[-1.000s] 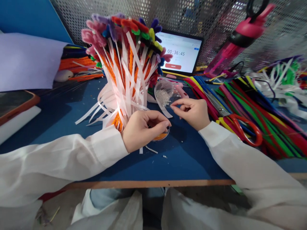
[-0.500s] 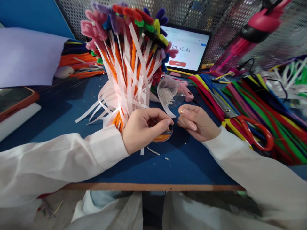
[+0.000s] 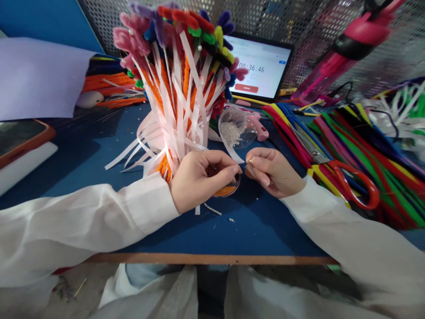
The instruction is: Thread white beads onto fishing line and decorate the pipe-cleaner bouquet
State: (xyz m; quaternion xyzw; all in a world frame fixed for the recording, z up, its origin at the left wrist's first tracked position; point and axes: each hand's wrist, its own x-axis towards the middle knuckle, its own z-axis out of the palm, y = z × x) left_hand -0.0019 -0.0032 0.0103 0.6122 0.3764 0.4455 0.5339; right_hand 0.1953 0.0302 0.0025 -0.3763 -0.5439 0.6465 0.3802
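— What do we have at the centre?

— A small pale bead (image 3: 251, 160), pinched between thumb and forefinger of our right hand (image 3: 272, 172). That hand is curled almost shut, the other fingers folded under, and it hovers just above the blue desk (image 3: 99, 177), a little in front of the clear cup of beads (image 3: 234, 128).

— And the left hand (image 3: 199, 179)?

— Also nearly closed. Its thumb and forefinger meet at the tips, right next to the right hand's fingertips, and the hand rests over a small round spool (image 3: 229, 190) with an orange label. Whether a thread runs between the two hands we cannot tell; it is too fine to see.

— What lies just below?

— A short strand of strung beads (image 3: 212, 209) on the desk by the left wrist, with a few loose ones beside it.

— Behind the hands?

— The tall bundle of pipe-cleaner flowers (image 3: 179, 84), wrapped in white paper strips, stands upright touching the back of our left hand. The cup lies tilted just right of it, with a pink tool (image 3: 259, 126) behind.

— Farther out?

— To the right, a heap of coloured pipe cleaners (image 3: 358, 150) with red-handled scissors (image 3: 352, 186) on top. At the back, a tablet (image 3: 257, 68) showing a timer, and a pink bottle (image 3: 345, 48) leaning against the mesh. On the left, a phone (image 3: 20, 144) in an orange case
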